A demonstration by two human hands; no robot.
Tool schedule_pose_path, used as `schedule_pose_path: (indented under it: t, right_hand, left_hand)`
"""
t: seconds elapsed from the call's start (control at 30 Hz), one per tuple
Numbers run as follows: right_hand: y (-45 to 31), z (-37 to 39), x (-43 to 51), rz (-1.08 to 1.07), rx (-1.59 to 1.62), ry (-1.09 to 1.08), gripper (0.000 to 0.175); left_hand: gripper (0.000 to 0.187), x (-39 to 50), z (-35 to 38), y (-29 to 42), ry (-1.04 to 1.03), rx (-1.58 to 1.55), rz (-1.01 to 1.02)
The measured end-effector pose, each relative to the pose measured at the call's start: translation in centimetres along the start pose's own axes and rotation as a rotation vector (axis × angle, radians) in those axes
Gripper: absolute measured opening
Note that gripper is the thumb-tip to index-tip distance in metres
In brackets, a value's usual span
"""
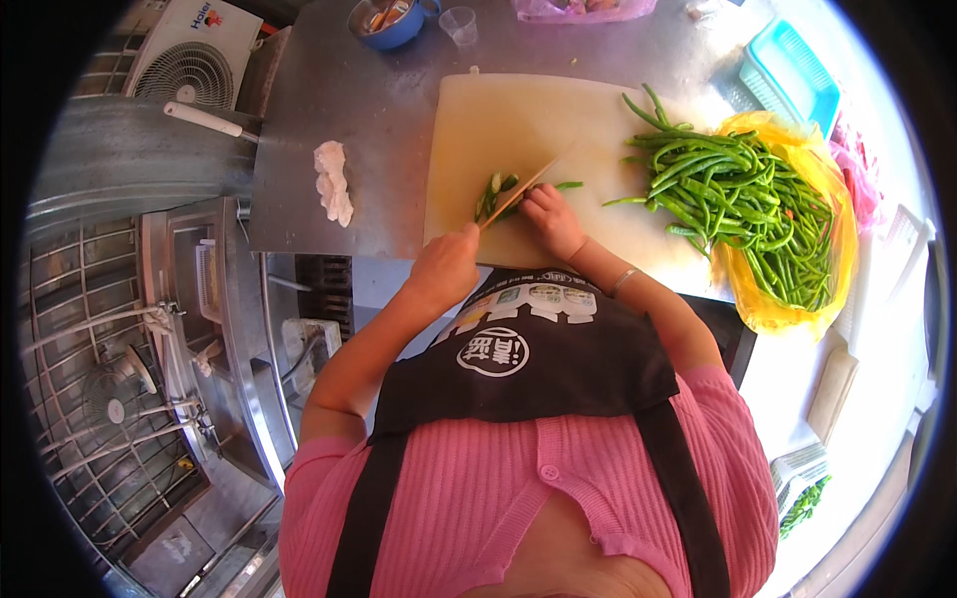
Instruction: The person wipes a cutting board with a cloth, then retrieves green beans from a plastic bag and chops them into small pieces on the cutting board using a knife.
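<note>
My left hand (447,267) is closed around the handle of a knife (519,194), whose blade shows nearly edge-on and slants up to the right over a white cutting board (486,112). Just right of the blade, the bent fingers of my right hand (552,218) press on green peppers or long beans; one tip (571,185) pokes out beyond them. Cut green pieces (489,196) lie left of the blade. A large heap of long green pods (718,179) spills from a yellow plastic bag (843,247) onto the board's right side. The blade's lower edge is hidden.
A crumpled whitish cloth or paper (333,183) lies on the steel table (291,149) at left. Along the far side are a blue bowl (400,31), a clear plastic cup (459,27) and a pink bag (583,9). A turquoise basket (794,71) stands at the far right.
</note>
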State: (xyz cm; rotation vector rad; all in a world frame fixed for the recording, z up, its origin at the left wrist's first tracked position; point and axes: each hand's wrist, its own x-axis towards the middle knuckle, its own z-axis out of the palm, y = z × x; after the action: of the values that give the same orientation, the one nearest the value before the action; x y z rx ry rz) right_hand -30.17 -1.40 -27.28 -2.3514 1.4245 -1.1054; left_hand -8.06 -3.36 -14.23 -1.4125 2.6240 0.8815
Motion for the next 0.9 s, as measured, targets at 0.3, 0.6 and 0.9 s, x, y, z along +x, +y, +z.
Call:
schedule_pose_path:
  t: [0.3,0.6,0.9]
  right_hand:
    - [-0.1,0.0,0.0,0.005,0.027,0.052,0.022]
    - [0.0,-0.1,-0.2,0.011,0.051,0.053,0.023]
    - [1.6,-2.2,-1.0,0.088,-0.097,0.112,0.024]
  left_hand:
    - [0.011,1.0,0.7,-0.1,0.024,-0.017,-0.004]
    - [0.009,2.1,0.9,-0.1,0.044,-0.101,0.011]
    - [0.009,2.0,2.1,0.0,0.039,-0.045,-0.029]
